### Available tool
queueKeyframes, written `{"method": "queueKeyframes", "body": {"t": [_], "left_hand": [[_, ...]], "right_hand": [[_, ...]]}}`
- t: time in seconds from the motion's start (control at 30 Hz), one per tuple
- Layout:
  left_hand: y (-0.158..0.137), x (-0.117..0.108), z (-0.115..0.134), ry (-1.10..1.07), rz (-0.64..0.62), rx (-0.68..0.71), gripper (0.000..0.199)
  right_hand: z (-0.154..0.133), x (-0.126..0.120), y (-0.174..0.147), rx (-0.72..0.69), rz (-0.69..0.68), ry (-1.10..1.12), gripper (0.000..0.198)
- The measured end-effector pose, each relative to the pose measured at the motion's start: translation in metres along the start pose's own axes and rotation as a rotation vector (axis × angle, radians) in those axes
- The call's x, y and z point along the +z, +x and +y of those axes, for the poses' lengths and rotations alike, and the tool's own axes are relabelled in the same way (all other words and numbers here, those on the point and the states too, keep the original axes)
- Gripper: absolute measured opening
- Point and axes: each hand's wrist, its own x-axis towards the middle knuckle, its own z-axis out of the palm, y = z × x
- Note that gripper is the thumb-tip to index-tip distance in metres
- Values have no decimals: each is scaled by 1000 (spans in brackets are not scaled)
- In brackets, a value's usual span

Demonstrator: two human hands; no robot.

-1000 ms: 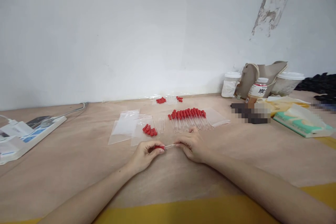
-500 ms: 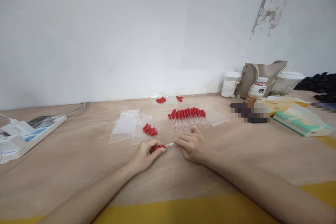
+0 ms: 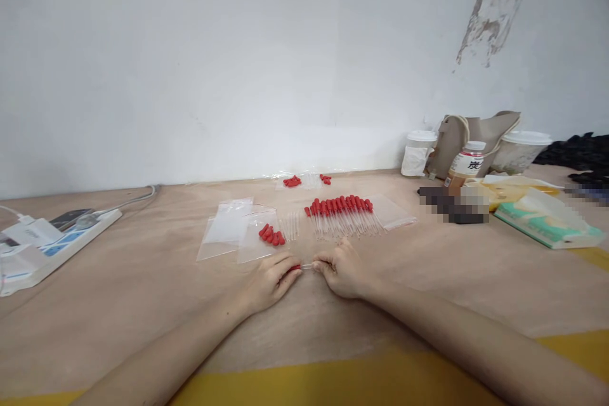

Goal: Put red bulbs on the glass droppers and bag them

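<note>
My left hand (image 3: 272, 282) is closed round a red rubber bulb (image 3: 295, 267), most of it hidden by the fingers. Out of the bulb's end runs a thin glass dropper tube (image 3: 307, 266), pinched at its other end by my right hand (image 3: 343, 270). Just beyond my hands lie several loose red bulbs (image 3: 272, 235) on a clear zip bag (image 3: 248, 252), with bare glass tubes (image 3: 290, 226) beside them. To their right is a row of droppers (image 3: 342, 214), each a glass tube with a red bulb on top.
More red bulbs (image 3: 292, 182) lie in clear plastic near the wall. A power strip (image 3: 71, 244) with plugs is at the left. On the right are a lidded cup (image 3: 419, 152), a drink bottle (image 3: 466, 168), a beige bag (image 3: 450, 139) and a tissue pack (image 3: 547, 222).
My right hand's fingers have curled from nearly straight into a pinch on the glass tube. My left fingers now cover more of the red bulb.
</note>
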Motion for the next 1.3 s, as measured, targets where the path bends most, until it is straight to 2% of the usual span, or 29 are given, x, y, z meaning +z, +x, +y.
{"method": "queueKeyframes", "body": {"t": [0.1, 0.17, 0.3, 0.4, 0.5, 0.7, 0.83, 1.0, 1.2, 1.3], "left_hand": [[0, 3, -4, 32, 17, 49, 18], [1, 3, -5, 12, 30, 32, 17], [5, -2, -6, -158, 122, -136, 16], [5, -5, -7, -266, 151, -259, 26], [4, -2, -8, -318, 156, -289, 20], [1, 8, -3, -531, 244, -349, 18], [1, 8, 0, -599, 218, -393, 18], [1, 5, -4, -538, 143, -355, 19], [1, 0, -7, -342, 178, -310, 23], [0, -8, -10, -192, 235, -287, 43]], "right_hand": [[0, 3, 2, 50, -22, 56, 25], [1, 2, 4, 77, -30, 101, 24], [1, -4, 9, 77, -15, 186, 24], [2, -7, 8, 50, 29, 168, 25], [2, -6, 5, 33, 62, 136, 24], [0, 4, 1, -3, 149, 84, 24], [1, 9, 0, -30, 157, 61, 24], [3, 4, 0, -83, 121, -36, 23], [-3, -17, -1, -276, 102, -318, 20], [-1, -23, 3, -178, 68, -295, 19]]}}
